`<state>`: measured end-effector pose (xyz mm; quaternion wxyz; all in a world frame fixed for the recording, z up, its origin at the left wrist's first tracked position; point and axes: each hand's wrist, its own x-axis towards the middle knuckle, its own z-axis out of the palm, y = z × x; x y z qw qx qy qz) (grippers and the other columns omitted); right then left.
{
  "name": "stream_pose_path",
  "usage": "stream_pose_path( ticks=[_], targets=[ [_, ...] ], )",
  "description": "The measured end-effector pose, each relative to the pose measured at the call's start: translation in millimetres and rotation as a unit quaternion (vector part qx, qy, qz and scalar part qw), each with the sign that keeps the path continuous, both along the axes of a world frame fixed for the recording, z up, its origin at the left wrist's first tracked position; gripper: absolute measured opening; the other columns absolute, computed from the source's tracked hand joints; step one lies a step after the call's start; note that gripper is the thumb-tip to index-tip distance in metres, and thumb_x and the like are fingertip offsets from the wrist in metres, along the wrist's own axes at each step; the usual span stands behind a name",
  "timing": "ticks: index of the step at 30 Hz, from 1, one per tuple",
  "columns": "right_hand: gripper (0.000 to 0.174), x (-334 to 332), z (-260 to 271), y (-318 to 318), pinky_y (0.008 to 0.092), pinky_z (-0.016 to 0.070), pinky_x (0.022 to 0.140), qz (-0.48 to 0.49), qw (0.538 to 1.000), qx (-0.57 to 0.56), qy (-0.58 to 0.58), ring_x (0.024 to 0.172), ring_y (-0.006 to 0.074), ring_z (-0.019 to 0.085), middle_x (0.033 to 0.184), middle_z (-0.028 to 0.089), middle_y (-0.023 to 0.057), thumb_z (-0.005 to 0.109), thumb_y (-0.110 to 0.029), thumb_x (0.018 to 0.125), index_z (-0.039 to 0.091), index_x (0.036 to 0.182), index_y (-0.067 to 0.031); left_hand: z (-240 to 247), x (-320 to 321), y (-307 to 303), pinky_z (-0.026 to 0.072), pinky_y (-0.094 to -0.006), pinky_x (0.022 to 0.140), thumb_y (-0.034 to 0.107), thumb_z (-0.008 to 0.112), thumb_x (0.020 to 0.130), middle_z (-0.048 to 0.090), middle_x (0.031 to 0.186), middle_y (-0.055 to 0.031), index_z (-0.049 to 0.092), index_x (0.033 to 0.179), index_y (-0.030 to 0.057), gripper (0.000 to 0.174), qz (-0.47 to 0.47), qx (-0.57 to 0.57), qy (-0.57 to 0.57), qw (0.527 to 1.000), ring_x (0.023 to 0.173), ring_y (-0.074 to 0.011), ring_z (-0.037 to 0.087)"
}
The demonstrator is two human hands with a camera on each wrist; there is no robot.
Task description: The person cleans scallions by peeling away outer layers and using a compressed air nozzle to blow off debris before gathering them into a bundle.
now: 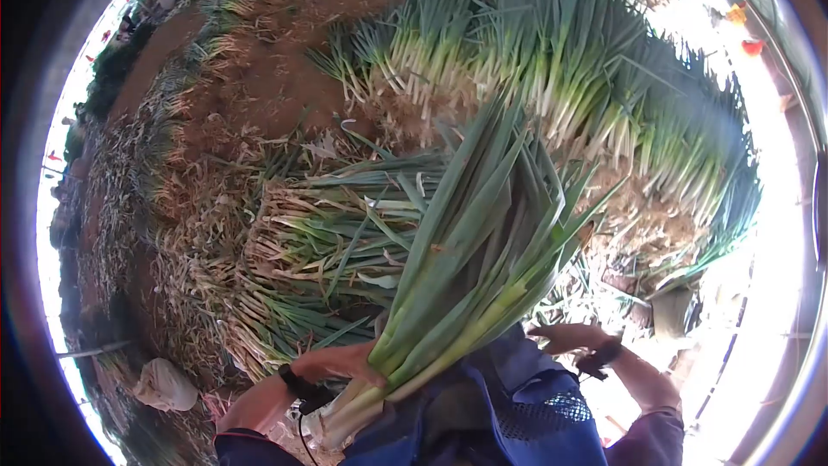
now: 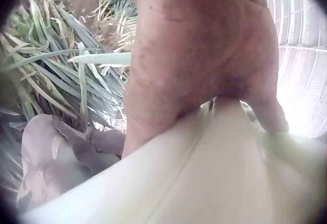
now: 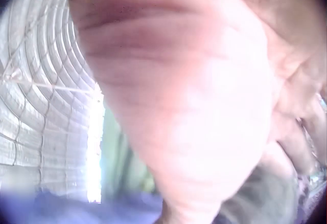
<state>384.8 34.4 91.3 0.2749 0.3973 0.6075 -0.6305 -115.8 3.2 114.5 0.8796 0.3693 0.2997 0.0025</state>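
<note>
My left hand (image 1: pixel 345 362) grips a bunch of large green onions (image 1: pixel 470 250) low on the pale stalks. The long green leaves fan up and to the right across the head view, and the white ends point down left by my lap. Up close in the left wrist view, thick white stalks (image 2: pixel 214 168) pass beneath the palm, between thumb and fingers. My right hand (image 1: pixel 569 336) is held apart on the right, below the leaf tips, with loosely bent fingers. Only bare palm and fingers of the right hand (image 3: pixel 194 96) fill its wrist view, with no onion in them.
A heap of green onions (image 1: pixel 319 233) with dry leaves lies ahead on the left. Behind it, a long row of green onions (image 1: pixel 552 69) leans upright in a curve to the right. A pale sack (image 1: pixel 166 386) sits at lower left. A blue garment (image 1: pixel 543 427) covers my lap.
</note>
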Motion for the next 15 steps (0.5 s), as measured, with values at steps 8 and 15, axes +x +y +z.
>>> stream_pose_path(
  ticks=[8, 15],
  targets=[
    [0.063, -69, -101, 69, 0.0411, 0.0492, 0.103, -0.106, 0.962, 0.058, 0.245, 0.122, 0.0262, 0.062, 0.137, 0.064, 0.0137, 0.068, -0.033, 0.095, 0.05, 0.149, -0.0051, 5, 22, 19, 0.0288, -0.0368, 0.121, 0.037, 0.093, 0.075, 0.041, 0.158, -0.0083, 0.025, 0.161, 0.004, 0.115, 0.112, -0.075, 0.013, 0.991, 0.143, -0.0199, 0.037],
    [0.062, -82, -175, 166, 0.0411, 0.0482, 0.105, -0.159, 0.908, 0.052, 0.384, 0.125, 0.0278, 0.061, 0.143, 0.06, 0.0149, 0.066, -0.029, 0.095, 0.048, 0.15, -0.0059, -2, 39, 76, 0.0295, -0.0357, 0.121, 0.043, 0.095, 0.071, 0.042, 0.157, -0.0086, 0.025, 0.161, 0.0033, 0.121, 0.19, -0.124, 0.044, 0.973, 0.142, -0.02, 0.039]
  ],
)
